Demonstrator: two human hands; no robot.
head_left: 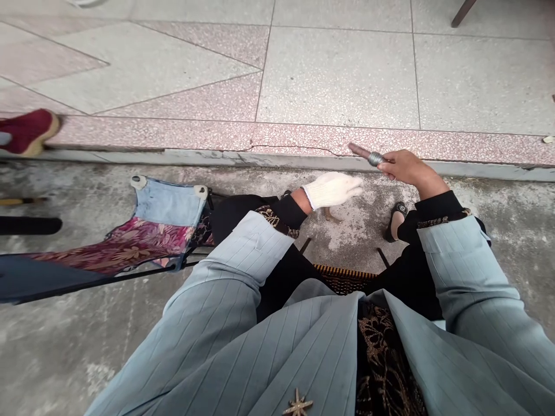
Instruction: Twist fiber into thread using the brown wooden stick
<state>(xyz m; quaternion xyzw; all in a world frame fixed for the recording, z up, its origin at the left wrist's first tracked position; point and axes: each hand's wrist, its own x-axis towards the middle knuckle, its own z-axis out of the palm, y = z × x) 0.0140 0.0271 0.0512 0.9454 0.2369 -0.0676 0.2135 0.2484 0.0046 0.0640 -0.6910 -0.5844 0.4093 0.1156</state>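
Observation:
My left hand (336, 189) wears a white knit glove and is held out over the concrete, palm down with fingers stretched. Just beneath it shows a small brownish piece (332, 215); whether it touches the glove I cannot tell. My right hand (405, 166) is bare and closed around one end of a brown rod wound with silver wire (376, 159). The rod's bare tip points up and left, toward the step edge. A gap separates the two hands.
A terrazzo step (303, 136) with a cracked edge runs across in front. To the left stands a folding lounger (151, 237) with patterned cloth, and another person's red shoe (30, 132). A woven seat (342, 278) shows between my legs. One dark furniture leg (463, 13) stands at top right.

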